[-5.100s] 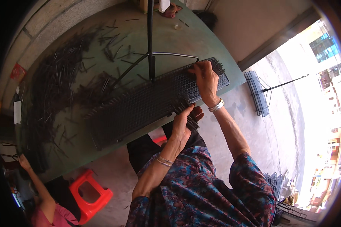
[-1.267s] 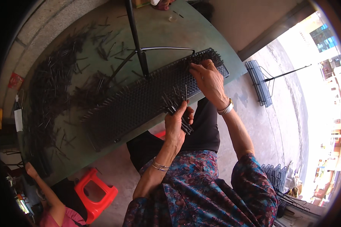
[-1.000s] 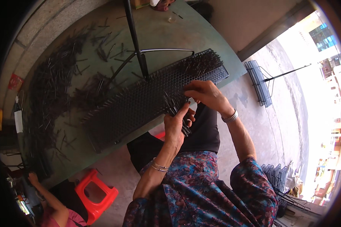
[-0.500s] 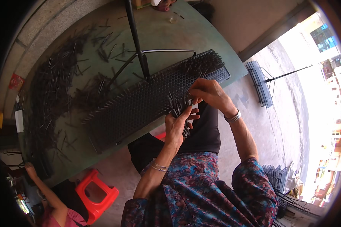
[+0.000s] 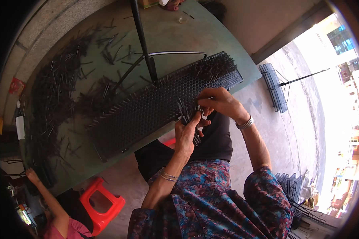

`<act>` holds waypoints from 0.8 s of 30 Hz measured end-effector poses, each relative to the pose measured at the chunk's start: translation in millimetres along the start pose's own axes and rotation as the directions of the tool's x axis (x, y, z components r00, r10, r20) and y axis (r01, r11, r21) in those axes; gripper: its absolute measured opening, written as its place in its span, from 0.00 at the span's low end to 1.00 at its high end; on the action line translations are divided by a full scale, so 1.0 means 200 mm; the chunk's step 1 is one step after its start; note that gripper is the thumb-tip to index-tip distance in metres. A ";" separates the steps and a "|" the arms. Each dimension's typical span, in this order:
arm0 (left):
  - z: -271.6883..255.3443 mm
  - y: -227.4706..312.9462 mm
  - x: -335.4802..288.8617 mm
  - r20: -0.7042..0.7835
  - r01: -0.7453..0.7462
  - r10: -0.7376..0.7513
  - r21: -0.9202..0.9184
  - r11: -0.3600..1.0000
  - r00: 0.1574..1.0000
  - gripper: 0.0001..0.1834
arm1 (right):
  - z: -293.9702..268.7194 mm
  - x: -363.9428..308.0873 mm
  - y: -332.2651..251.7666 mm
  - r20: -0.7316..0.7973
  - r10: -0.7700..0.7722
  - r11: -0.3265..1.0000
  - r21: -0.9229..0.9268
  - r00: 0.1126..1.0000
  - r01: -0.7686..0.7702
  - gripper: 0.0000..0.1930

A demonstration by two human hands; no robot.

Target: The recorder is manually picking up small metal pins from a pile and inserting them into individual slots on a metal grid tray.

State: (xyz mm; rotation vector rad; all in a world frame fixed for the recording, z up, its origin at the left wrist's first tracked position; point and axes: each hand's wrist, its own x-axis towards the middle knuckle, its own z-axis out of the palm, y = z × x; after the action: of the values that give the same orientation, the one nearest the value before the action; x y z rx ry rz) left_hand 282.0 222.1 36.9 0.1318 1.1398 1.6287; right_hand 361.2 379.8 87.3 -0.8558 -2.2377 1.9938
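Observation:
My left hand [image 5: 185,137] is closed around a bundle of thin dark strips [image 5: 183,109], held above my lap at the near edge of the table. The strips fan out past my thumb. Pinched fingers of my right hand [image 5: 224,103] meet at the bundle's upper right side; what lies between their tips is too small to make out. Just beyond both hands lies a long black panel full of small holes [image 5: 139,119]. At its far right end, many dark strips [image 5: 215,67] stand packed together, and a thin row runs along its far edge.
A black metal pole with forked braces [image 5: 152,69] rises from the panel. Loose dark strips [image 5: 54,91] cover the left of the green table [image 5: 227,44]. A red stool [image 5: 101,207] and a co-worker's arm [image 5: 50,199] are at lower left. A similar long-handled rack [image 5: 274,87] stands at right.
My right hand has shifted slightly down and closer to the bundle, its fingers drawn together more. My left hand and the panel stay in nearly the same place.

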 end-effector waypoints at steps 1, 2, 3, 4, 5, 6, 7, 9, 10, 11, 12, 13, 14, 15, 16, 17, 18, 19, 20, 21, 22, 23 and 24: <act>0.00 0.00 0.00 -0.001 -0.001 0.001 0.000 1.000 1.000 0.15 | 0.00 0.00 0.00 0.004 -0.007 1.000 -0.001 1.000 0.007 0.09; -0.01 0.01 0.00 0.007 0.023 -0.023 0.013 1.000 1.000 0.15 | 0.00 0.00 0.00 0.008 -0.013 1.000 -0.003 1.000 0.013 0.09; -0.01 0.02 0.00 0.016 0.047 -0.047 0.025 0.999 0.999 0.15 | 0.00 0.00 0.00 0.009 -0.014 1.000 -0.002 1.000 0.014 0.09; 0.00 0.03 -0.01 0.016 0.046 -0.047 0.026 0.999 0.999 0.15 | 0.01 0.00 0.00 -0.020 -0.022 1.000 0.008 1.000 0.022 0.09; 0.01 0.04 -0.02 0.010 0.054 -0.054 -0.009 0.998 0.998 0.15 | 0.01 -0.01 0.00 -0.049 -0.030 0.999 0.018 0.998 0.031 0.09; 0.02 0.05 -0.02 0.005 0.062 -0.062 -0.044 0.997 0.998 0.15 | 0.02 -0.01 -0.01 -0.049 -0.031 0.999 0.018 0.998 0.032 0.09; 0.02 0.05 -0.02 0.005 0.061 -0.061 -0.044 0.997 0.998 0.15 | 0.02 -0.01 -0.02 -0.063 -0.033 0.999 0.010 0.998 0.033 0.09; 0.03 0.05 -0.03 -0.019 0.038 -0.039 -0.031 0.999 0.999 0.14 | 0.02 -0.01 -0.02 -0.076 -0.036 0.999 0.003 0.996 0.036 0.08; 0.03 0.04 -0.03 -0.019 0.037 -0.038 -0.030 0.999 0.999 0.14 | 0.01 -0.01 -0.01 -0.071 -0.026 0.999 0.028 0.997 0.028 0.08; 0.03 0.04 -0.02 -0.040 0.046 -0.047 -0.023 0.999 0.998 0.14 | 0.01 -0.01 -0.01 -0.067 -0.017 0.998 0.053 0.998 0.020 0.08; 0.02 0.04 -0.02 -0.063 0.054 -0.055 -0.016 0.998 0.997 0.14 | 0.01 -0.01 -0.01 -0.066 -0.017 0.998 0.053 0.998 0.021 0.08; 0.02 0.04 -0.03 -0.063 0.053 -0.054 -0.016 0.998 0.997 0.14 | 0.02 -0.01 -0.01 -0.070 -0.030 0.998 0.060 0.997 0.034 0.08; 0.02 0.05 -0.03 -0.078 0.060 -0.062 -0.019 0.998 0.995 0.14 | 0.02 -0.01 -0.01 -0.074 -0.043 0.997 0.066 0.996 0.048 0.08; 0.03 0.05 -0.03 -0.089 0.068 -0.070 -0.022 0.997 0.994 0.13 | 0.02 -0.01 0.00 -0.077 -0.043 0.997 0.065 0.996 0.048 0.08; 0.03 0.05 -0.03 -0.086 0.068 -0.070 -0.021 0.997 0.994 0.13 | 0.01 -0.01 0.00 -0.074 -0.056 0.998 0.037 0.996 0.059 0.08; 0.03 0.05 -0.03 -0.086 0.066 -0.066 -0.004 0.998 0.994 0.13 | 0.01 -0.01 0.01 -0.071 -0.069 0.998 0.009 0.995 0.069 0.08; 0.03 0.05 -0.03 -0.089 0.062 -0.061 0.014 0.998 0.994 0.13 | 0.00 -0.01 0.01 -0.071 -0.069 0.998 0.009 0.995 0.070 0.08; 0.03 0.05 -0.03 -0.088 0.061 -0.060 0.014 0.998 0.994 0.13 | 0.00 -0.01 0.00 -0.060 -0.064 0.998 0.015 0.996 0.065 0.08; 0.03 0.05 -0.02 -0.082 0.057 -0.055 0.025 0.998 0.995 0.13 | 0.00 -0.01 0.00 -0.049 -0.059 0.998 0.021 0.997 0.060 0.08; 0.03 0.05 -0.02 -0.076 0.053 -0.050 0.036 0.998 0.996 0.13 | 0.00 -0.01 0.00 -0.050 -0.059 0.998 0.021 0.997 0.060 0.08; 0.03 0.05 -0.02 -0.074 0.054 -0.051 0.036 0.998 0.996 0.13 | 0.00 -0.02 0.00 -0.045 -0.029 0.999 0.040 0.999 0.031 0.08; 0.03 0.05 -0.03 -0.069 0.058 -0.055 0.040 0.998 0.996 0.13 | -0.01 -0.02 0.00 -0.039 0.000 0.998 0.058 0.999 0.002 0.08; 0.03 0.05 -0.03 -0.064 0.061 -0.058 0.044 0.997 0.996 0.13 | -0.01 -0.02 0.00 -0.040 -0.001 0.998 0.057 0.999 0.003 0.08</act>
State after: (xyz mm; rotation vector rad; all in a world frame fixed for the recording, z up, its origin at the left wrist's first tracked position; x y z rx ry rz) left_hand 280.6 221.4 50.8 0.0762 1.2185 1.5642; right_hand 365.3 379.4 88.6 -0.8789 -2.1490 2.0104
